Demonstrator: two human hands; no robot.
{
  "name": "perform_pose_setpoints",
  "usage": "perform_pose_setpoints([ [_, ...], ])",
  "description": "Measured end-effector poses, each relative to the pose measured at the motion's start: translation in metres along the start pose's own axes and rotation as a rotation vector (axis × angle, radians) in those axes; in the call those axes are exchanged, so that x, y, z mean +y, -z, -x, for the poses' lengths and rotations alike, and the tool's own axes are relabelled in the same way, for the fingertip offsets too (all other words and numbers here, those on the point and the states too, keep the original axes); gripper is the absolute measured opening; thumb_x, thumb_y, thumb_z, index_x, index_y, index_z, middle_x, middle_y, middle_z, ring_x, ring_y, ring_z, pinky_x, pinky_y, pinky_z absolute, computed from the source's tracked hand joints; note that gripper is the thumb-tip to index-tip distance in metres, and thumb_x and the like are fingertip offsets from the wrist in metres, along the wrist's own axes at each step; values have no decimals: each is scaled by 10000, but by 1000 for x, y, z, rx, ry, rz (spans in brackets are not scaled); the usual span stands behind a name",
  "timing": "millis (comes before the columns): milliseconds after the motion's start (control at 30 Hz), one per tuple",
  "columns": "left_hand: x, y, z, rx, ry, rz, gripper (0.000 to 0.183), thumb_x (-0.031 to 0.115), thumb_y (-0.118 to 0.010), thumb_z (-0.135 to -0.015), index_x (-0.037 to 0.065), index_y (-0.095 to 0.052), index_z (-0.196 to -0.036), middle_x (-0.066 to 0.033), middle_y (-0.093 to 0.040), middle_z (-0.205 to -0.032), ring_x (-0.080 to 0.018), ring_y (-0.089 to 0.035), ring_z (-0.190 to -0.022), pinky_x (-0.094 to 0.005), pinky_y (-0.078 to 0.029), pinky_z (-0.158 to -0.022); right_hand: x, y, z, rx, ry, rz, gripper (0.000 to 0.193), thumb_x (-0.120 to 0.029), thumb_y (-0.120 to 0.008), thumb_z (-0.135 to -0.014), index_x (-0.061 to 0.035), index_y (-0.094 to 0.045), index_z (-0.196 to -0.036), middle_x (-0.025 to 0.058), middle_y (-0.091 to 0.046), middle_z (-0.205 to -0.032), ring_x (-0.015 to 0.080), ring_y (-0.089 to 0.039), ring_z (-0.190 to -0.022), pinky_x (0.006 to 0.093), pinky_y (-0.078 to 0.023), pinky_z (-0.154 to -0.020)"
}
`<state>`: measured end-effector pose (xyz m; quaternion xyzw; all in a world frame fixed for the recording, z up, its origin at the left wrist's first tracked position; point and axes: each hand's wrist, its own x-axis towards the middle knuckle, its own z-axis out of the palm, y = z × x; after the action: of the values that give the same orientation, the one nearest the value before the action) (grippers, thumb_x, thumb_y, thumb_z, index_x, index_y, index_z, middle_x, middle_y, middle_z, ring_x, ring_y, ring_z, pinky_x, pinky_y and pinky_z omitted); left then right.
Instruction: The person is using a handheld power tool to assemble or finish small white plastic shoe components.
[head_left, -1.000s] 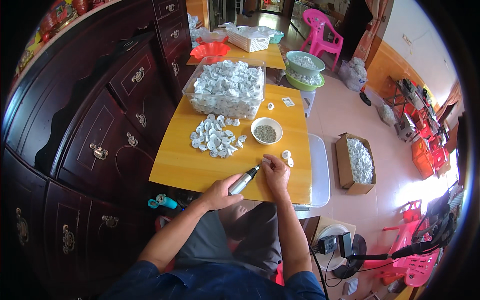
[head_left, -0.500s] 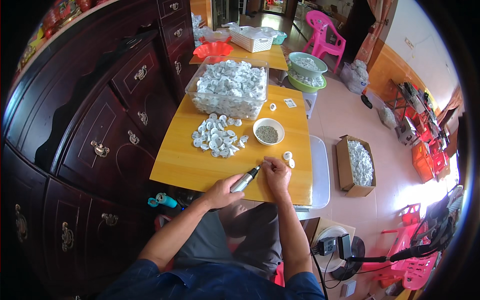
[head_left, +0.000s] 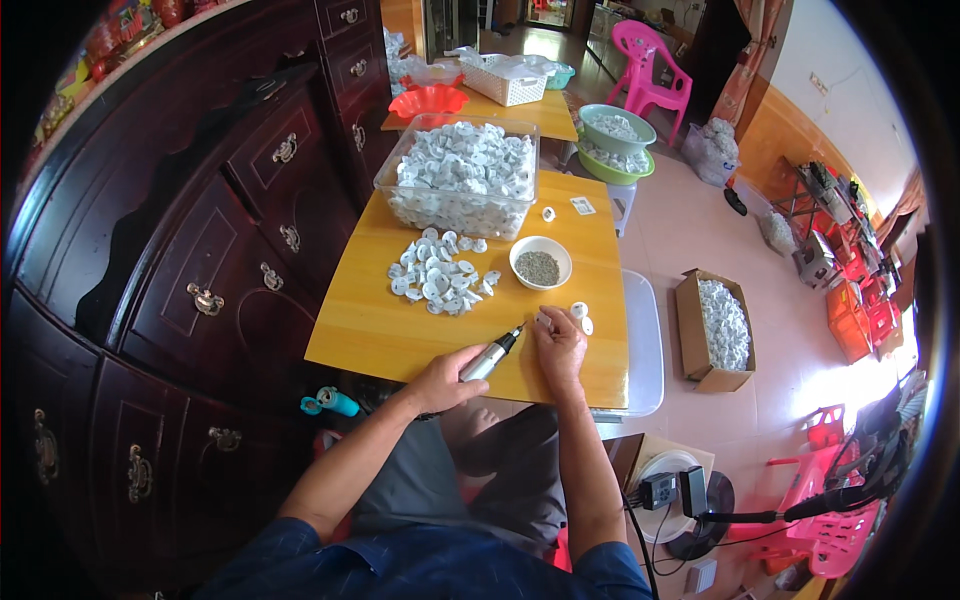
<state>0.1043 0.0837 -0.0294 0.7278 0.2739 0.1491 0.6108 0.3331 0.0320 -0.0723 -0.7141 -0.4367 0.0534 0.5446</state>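
My left hand is wrapped round a silver and black electric screwdriver, its thin tip pointing up and right over the yellow tabletop. Just beyond that tip, my right hand pinches a small white plastic part, partly hidden by the fingers. Tip and part are apart. Two round white pieces lie right beside the right hand. Farther in stands a white bowl of tiny grey metal pieces, probably screws. To its left spreads a loose pile of white round parts.
A clear plastic bin heaped with white parts stands at the table's far side. A single white part and a small card lie near it. Dark cabinets flank the left; a cardboard box sits on the floor right.
My right hand has shifted slightly right and turned, bringing the white part into clearer view. The screwdriver tip is now farther from the hand.
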Motion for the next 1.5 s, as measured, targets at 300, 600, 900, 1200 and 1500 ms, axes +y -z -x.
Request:
perform_pose_setpoints([
  [300, 11, 5, 13, 6, 34, 66, 592, 129, -684, -829, -17, -494, -1370, -67, -620, -966, -118, -586, -742, -293, -515, -669, -19, 7, 15, 129, 18, 112, 208, -33, -692, -797, -69, -701, -1003, 153, -652, -995, 342, -635, -869, 422, -523, -766],
  [600, 11, 14, 26, 8, -15, 16, 653, 78, -644, -844, -11, -418, -1451, -35, -577, -950, -68, -509, -632, -227, -459, -572, -31, -9, 18, -184, 65, 246, 147, -223, -673, -850, -93, -702, -910, 115, -680, -921, 338, -669, -823, 452, -537, -720],
  [900, 0, 20, 39, 9, 5, 46, 668, 111, -660, -835, -6, -426, -1450, -44, -602, -939, -71, -540, -627, -234, -476, -566, -37, -16, 7, -251, -27, 329, 155, -231, -700, -807, -76, -707, -810, 125, -677, -853, 343, -673, -781, 452, -536, -712],
  [1200, 7, 16, 27, 34, 54, -113, 634, 151, -686, -817, 31, -493, -1409, -32, -618, -802, -86, -535, -555, -267, -474, -550, -12, -7, 10, -129, 28, 113, 150, -145, -704, -819, -26, -723, -908, 157, -691, -811, 268, -679, -717, 364, -535, -695],
  [1500, 22, 12, 19, 25, 107, -223, 632, 195, -710, -803, 29, -515, -1381, -46, -628, -771, -106, -556, -552, -284, -488, -557, -17, -3, 16, -56, 33, -19, 147, -128, -701, -846, 0, -710, -918, 139, -688, -792, 211, -669, -709, 319, -522, -691],
])
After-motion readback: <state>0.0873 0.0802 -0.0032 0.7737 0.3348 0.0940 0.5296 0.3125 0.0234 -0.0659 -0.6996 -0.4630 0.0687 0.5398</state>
